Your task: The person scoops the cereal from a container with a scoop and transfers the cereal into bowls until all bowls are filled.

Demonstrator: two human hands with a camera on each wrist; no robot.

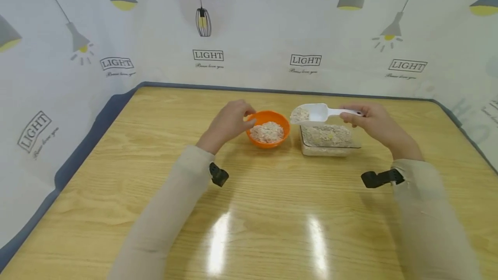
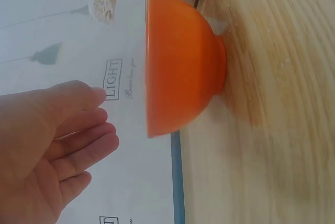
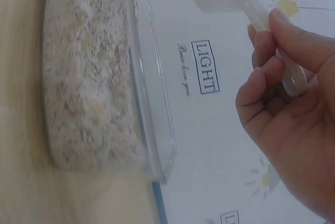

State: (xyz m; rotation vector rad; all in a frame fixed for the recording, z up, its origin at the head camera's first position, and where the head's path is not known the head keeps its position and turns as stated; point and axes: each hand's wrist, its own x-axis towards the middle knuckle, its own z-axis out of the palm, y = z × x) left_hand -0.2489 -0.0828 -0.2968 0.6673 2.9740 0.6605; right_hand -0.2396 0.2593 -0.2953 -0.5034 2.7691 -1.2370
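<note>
Backdrop point(image 1: 249, 25): white, lamp-printed, far and both sides.
Desk point(image 1: 264, 193): glossy wood, glare near.
Box point(image 1: 324, 151): clear, flakes point(image 1: 330, 134) inside.
Bowl point(image 2: 183, 67): orange, flakes inside, left of box.
Left hand point(image 1: 230, 120): fingers loosely apart, empty, by bowl's left rim.
Right hand point(image 1: 373, 120): fingers clamped on scoop point(image 1: 320, 112) handle.
Scoop: loaded, above box's far left; best kept level and low so nothing spills.

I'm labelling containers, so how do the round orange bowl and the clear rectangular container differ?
The round orange bowl is opaque; the clear rectangular container lets its pale flakes show through. The container also looks wider than the bowl. Both hold flakes and stand on the table.
</note>
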